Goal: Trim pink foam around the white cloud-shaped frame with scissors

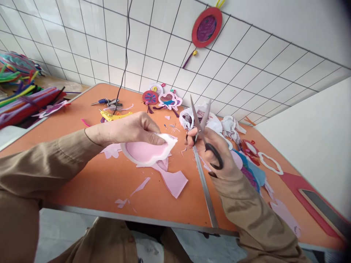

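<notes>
My left hand is closed on a pink paper shape with a white rim, held just above the orange table. My right hand grips black-handled scissors with the blades spread apart and pointing up, a short way right of the pink shape. Pink paper offcuts lie on the table under and in front of the shape.
Finished paper ornaments sit at the table's far edge, and a red round one hangs on the tiled wall. Pipe cleaners are piled at the left. Crumpled white plastic, blue and white cutouts and red sheets crowd the right side.
</notes>
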Motion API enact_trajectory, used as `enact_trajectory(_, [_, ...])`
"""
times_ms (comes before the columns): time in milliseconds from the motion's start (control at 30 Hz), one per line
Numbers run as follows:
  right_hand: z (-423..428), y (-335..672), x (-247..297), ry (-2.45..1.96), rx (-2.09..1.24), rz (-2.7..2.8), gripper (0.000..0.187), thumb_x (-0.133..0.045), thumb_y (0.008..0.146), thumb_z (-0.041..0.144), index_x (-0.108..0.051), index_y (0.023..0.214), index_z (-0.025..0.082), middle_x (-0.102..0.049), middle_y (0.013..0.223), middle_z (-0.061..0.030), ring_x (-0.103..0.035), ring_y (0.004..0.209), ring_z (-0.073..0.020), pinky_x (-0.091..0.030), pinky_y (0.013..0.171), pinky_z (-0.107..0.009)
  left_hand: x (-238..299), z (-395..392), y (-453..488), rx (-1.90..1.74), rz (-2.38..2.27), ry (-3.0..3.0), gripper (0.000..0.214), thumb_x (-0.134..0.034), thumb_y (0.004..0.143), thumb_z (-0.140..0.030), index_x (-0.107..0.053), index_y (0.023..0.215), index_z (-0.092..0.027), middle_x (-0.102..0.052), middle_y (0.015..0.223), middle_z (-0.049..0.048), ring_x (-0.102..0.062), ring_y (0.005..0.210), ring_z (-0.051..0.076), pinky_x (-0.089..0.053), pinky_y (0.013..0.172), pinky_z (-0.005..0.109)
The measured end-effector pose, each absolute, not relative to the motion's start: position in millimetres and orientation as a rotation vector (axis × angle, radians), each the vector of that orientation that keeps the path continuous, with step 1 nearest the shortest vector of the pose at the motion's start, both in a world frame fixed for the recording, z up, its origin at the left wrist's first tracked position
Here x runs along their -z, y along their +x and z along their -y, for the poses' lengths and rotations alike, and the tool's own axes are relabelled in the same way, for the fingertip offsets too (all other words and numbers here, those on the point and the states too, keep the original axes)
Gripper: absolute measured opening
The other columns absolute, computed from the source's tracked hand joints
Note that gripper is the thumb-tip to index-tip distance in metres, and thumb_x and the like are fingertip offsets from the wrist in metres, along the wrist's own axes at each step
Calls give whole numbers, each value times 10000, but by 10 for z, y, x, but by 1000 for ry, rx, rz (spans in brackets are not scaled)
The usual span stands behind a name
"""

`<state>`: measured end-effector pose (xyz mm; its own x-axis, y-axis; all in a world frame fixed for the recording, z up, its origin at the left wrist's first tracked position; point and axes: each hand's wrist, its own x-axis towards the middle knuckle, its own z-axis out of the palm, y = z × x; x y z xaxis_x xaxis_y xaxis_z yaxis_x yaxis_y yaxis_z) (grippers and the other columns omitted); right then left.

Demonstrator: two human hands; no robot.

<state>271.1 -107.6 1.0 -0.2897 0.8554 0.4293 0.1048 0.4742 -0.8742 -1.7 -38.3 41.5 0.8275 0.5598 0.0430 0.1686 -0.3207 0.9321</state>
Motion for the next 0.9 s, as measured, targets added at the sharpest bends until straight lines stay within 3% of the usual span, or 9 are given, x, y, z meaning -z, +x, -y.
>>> enact_trajectory(100, [1085,2742,-92,-880,-760,1848,403,-856,746,463,-766,1131,382,-697,851,-26,-636,780,-221,-567,736,-416,-437,359,-66,-327,-486,1813,391,-792,800,-418,-673,525,-168,-580,520,20,-538,473,127,-384,448,234])
enact_trajectory(200, [906,2808,-102,-797,-512,1993,494,-876,730,303,-745,1183,451,-756,993,1,-684,845,-218,-582,824,-445,-459,253,-132,-243,-473,1741,342,-946,583,-284,-647,467,-165,-583,476,25,-584,456,173,-433,447,268])
enact_trajectory(267, [770,2818,-76,-803,-500,2056,497,-847,728,208,-762,1164,433,-761,1021,-5,-696,914,-228,-593,809,-434,-454,143,-149,-315,-510,1758,388,-996,449,-196,-610,428,-164,-528,420,5,-574,423,173,-414,425,265])
enact_trajectory(367, [677,2760,-58,-775,-484,2145,474,-832,732,180,-779,1128,435,-760,1057,-2,-697,978,-231,-589,854,-439,-417,-18,-86,-332,-601,1765,414,-1009,441,-185,-595,435,-160,-499,404,-2,-595,442,179,-415,421,257])
enact_trajectory(467, [713,2667,-119,-586,-165,2356,449,-810,812,235,-746,1184,479,-767,979,23,-700,965,-215,-544,982,-466,-370,-135,70,1,-579,1783,462,-1030,307,-145,-588,440,-155,-499,434,-24,-583,442,161,-427,427,257])
enact_trajectory(533, [755,2615,-188,-468,60,2435,438,-744,890,245,-709,1237,510,-765,929,37,-703,920,-192,-542,983,-448,-326,-206,180,18,-589,1764,498,-1028,248,-132,-564,426,-170,-473,423,-37,-573,429,166,-423,411,269])
enact_trajectory(633, [805,2546,-285,-313,241,2458,464,-707,923,203,-685,1279,499,-761,921,29,-691,929,-184,-568,939,-421,-226,-284,292,-400,-668,1655,486,-1019,409,-273,-540,434,-195,-394,390,-46,-550,414,158,-385,379,266])
enact_trajectory(733, [849,2491,-342,-282,289,2436,422,-732,916,186,-727,1192,505,-749,899,38,-689,934,-165,-569,921,-384,-163,-214,340,-526,-797,1513,486,-960,564,-424,-535,449,-218,-340,372,-46,-519,393,151,-353,353,268])
enact_trajectory(900, [870,2537,-317,-519,114,2464,160,-724,939,381,-779,974,527,-739,856,74,-708,919,-153,-537,930,-382,-346,257,391,-224,-904,1323,508,-993,513,-363,-513,430,-220,-369,373,-48,-528,394,156,-358,357,282])
